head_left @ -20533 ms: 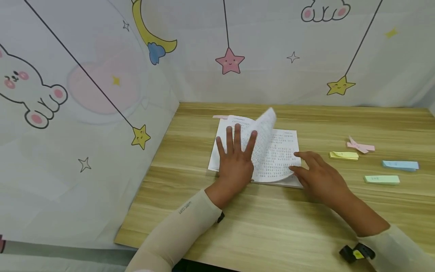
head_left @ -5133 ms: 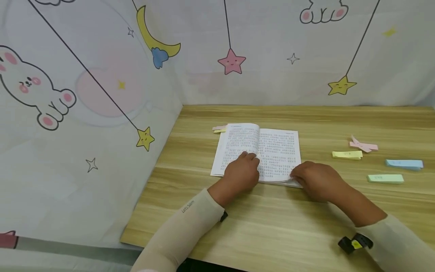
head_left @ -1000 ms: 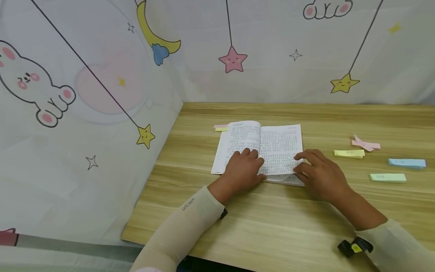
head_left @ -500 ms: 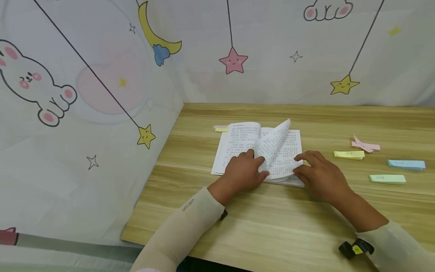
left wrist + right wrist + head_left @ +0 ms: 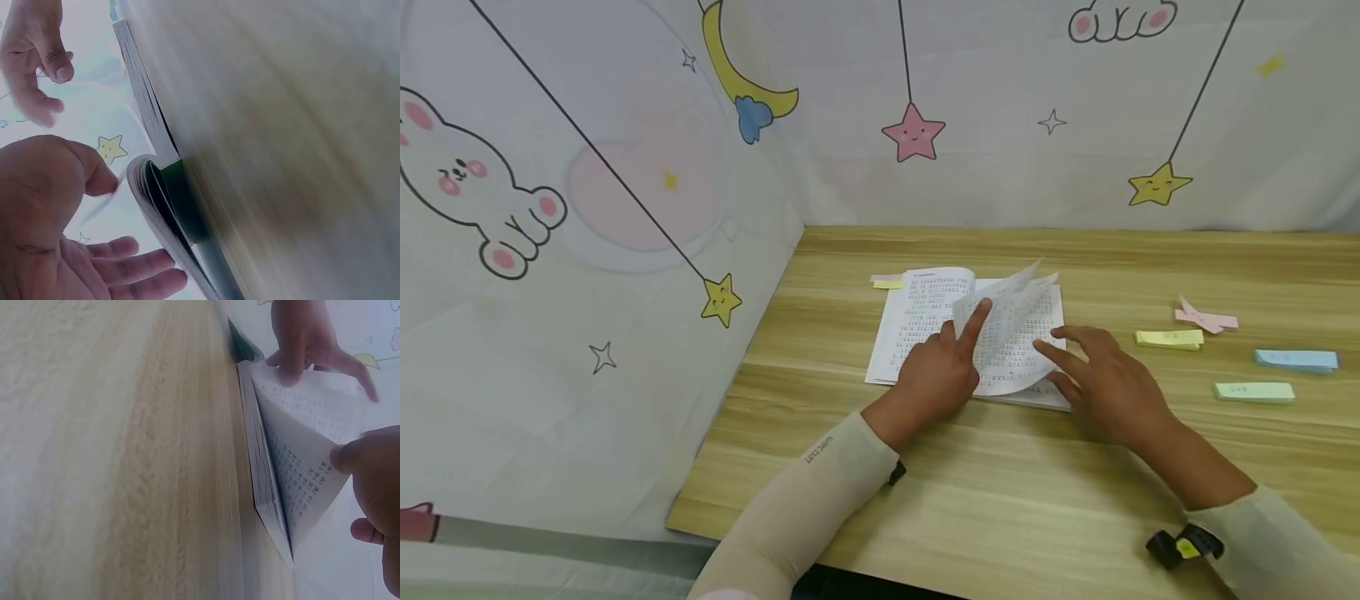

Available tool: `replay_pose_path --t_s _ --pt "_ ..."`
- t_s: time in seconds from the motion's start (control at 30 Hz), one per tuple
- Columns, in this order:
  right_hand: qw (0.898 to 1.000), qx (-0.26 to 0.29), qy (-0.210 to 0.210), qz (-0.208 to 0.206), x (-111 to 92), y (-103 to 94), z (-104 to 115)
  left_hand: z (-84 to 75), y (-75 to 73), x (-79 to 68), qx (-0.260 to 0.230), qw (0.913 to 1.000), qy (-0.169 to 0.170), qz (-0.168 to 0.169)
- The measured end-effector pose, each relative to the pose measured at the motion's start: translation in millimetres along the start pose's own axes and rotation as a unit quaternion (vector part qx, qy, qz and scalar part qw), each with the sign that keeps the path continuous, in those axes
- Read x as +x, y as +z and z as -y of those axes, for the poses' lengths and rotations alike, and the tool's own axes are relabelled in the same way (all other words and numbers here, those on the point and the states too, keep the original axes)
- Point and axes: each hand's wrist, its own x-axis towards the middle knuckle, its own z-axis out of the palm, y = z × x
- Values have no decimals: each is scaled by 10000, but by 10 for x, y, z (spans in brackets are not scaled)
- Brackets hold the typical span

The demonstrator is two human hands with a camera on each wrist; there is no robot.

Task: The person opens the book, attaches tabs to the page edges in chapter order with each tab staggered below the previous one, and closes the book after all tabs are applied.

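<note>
An open book (image 5: pixel 925 312) with printed pages lies on the wooden table. My left hand (image 5: pixel 932 375) rests over its left page near the spine, index finger stretched out against a loose page (image 5: pixel 992 292) that stands partly lifted. At the right edge, my right hand (image 5: pixel 1108 375) holds a page (image 5: pixel 306 481) near its lower corner, thumb at the page edge and fingers spread above it. The left wrist view shows the book's green spine (image 5: pixel 184 194) and page edges from below. Pink and yellow page tabs (image 5: pixel 887 284) stick out at the book's upper left.
To the right of the book lie folded paper strips: a crossed pink pair (image 5: pixel 1206 318), a yellow one (image 5: pixel 1168 339), a blue one (image 5: pixel 1296 360) and a green one (image 5: pixel 1255 392). A white cloth wall (image 5: pixel 1000 183) with cartoon prints stands behind the table.
Over the last second, pages have lifted from the right side and swung leftward. The left index finger has straightened onto them. Earlier, a yellow tab joined the pink one at the upper left.
</note>
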Motion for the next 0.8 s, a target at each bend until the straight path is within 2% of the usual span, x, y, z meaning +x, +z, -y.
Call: replay_pose_path --t_s 0.07,0.13,0.3,0.37,0.47,0.57,0.67,0.73,0.8 --pt "9999 28 -98 38 -4 1 -7 -4 -13 -9 59 9999 39 84" --pt "9998 107 -149 65 -8 4 -13 -14 -26 -16 167 9993 110 313" --pt "9999 73 -24 66 -8 1 -10 -49 -51 -4 284 9951 131 938" --pt "10000 77 8 25 0 3 -6 -53 -50 2 235 9944 92 1024" --pt "9999 67 69 -105 3 7 -1 -44 -36 0 268 9959 118 861" --pt "9998 25 128 -177 -6 8 -2 -24 -16 -1 287 9984 145 461" --pt "10000 -16 6 -35 -10 10 -10 -5 -3 -3 62 9997 92 209" --pt "9998 13 -143 99 -11 13 -17 -2 -8 -1 -105 9996 68 239" --pt "9995 80 -250 170 -16 21 -26 -6 -18 -4 -152 9989 118 430"
